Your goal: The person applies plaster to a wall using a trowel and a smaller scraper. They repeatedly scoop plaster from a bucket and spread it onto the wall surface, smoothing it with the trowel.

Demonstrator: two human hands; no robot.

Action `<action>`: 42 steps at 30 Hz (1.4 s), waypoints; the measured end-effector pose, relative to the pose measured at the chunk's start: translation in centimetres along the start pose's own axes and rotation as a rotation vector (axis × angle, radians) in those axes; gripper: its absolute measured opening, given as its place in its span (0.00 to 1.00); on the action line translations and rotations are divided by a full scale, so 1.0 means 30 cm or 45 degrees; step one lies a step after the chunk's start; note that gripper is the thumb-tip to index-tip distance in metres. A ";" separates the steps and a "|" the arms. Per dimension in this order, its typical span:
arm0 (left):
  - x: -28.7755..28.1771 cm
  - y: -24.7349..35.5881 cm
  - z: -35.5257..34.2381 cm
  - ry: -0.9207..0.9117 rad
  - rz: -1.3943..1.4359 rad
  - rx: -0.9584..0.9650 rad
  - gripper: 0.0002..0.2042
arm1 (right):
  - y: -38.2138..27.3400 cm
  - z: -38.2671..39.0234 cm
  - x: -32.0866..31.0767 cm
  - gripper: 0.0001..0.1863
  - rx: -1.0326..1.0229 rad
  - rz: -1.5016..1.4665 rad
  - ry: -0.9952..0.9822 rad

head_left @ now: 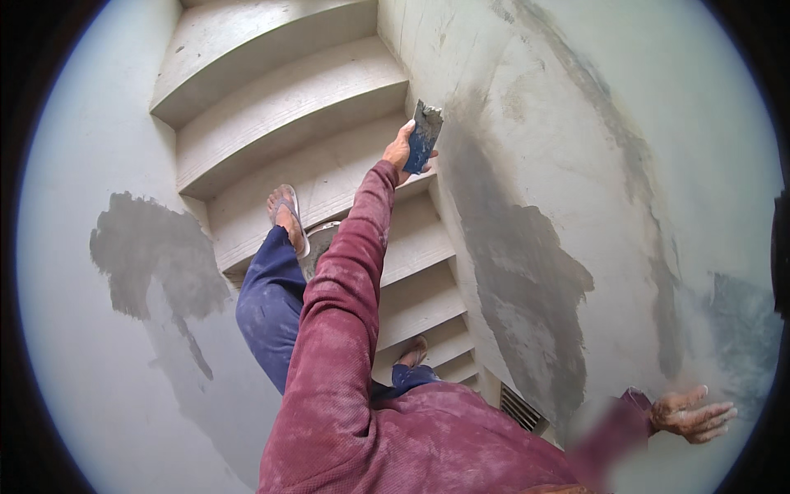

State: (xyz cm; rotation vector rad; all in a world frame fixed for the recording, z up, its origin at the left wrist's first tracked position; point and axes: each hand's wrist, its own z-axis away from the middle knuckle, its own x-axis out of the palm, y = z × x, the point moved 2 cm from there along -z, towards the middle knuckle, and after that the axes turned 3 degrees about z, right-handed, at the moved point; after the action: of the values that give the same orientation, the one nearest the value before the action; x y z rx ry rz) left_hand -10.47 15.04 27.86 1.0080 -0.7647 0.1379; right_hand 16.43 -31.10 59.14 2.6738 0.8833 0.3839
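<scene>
Trowel [425,136] is sitting far out, over the stairs [280,95] & just by the R wall [592,189]; can't tell if it's touching. Blue end is facing near, mortar-caked grey end is pointing far.

L grip [398,151] is holding it by the L edge & near end, thumb up the L side, fingertips showing on the R, little gap left. R grip [693,415] is hanging near R by the wall, fingers loosely spread, holding nothing visible.

Handling, judging by looks: prob. light, thin, fairly stiff, not v. fragile; any wet mortar could be making it slick, so the blue end is looking like the best place to take hold.

Around: dark grey patches are marking the R wall [527,280] & L wall [156,255]. One sandalled foot [285,216] is resting on a tread, the other [411,352] is standing nearer & prob. lower. Bucket-like tub [326,225] w/ grey stuff is hiding partly behind the L sleeve [350,272], crowding the far foot. Vent [520,409] is showing near R. Sleeve is blocking some treads; step edges & tub are narrowing the footing.
</scene>
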 end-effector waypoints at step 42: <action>0.079 0.223 -0.236 0.236 -1.086 -0.035 0.27 | -0.118 -0.041 -0.067 0.34 -0.111 0.104 -0.307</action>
State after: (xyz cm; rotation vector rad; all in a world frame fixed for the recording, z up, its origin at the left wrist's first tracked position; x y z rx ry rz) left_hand -8.03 23.84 31.99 1.1987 -0.1242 -0.5083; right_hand 12.56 -29.37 58.68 2.6111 0.6715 0.1107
